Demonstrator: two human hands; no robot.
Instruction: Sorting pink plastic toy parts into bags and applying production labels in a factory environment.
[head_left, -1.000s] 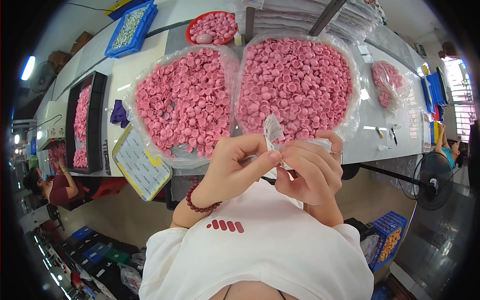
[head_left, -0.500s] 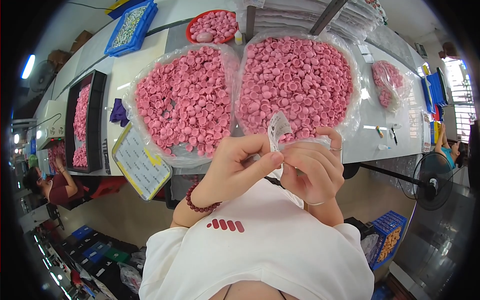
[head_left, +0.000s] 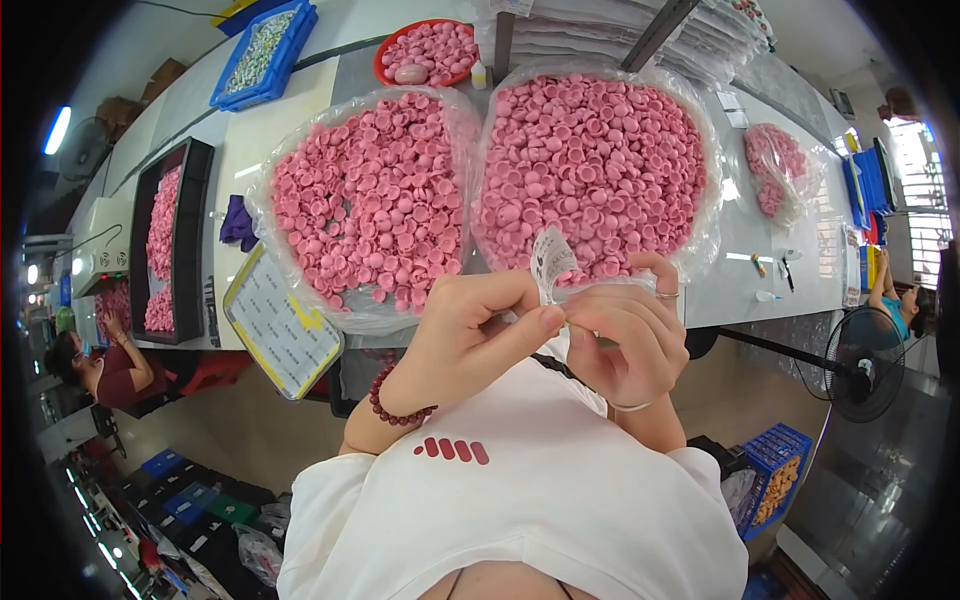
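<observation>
Close in front of my chest, a small white printed paper strip (head_left: 548, 257) curls upward from between my fingers. My left hand (head_left: 480, 335) pinches its lower end between thumb and forefinger. My right hand (head_left: 630, 340) meets it there with closed fingertips, also on the strip's end; the exact grip is partly hidden by the fingers. Just beyond my hands lie two spread plastic bags full of small pink cup-shaped pieces, the left heap (head_left: 370, 200) and the right heap (head_left: 595, 165). The strip's top overlaps the near edge of the right heap.
A yellow-edged printed board (head_left: 283, 322) leans at the table edge, left. Farther back are a red basin (head_left: 425, 55) of pink pieces and a blue crate (head_left: 262, 55). A black tray (head_left: 190, 240) stands left, near a co-worker (head_left: 125, 375). A black fan (head_left: 865, 365) is at right.
The strip's free end has tilted slightly to the left and turned a little. Both hands stay in nearly the same place, still pinching.
</observation>
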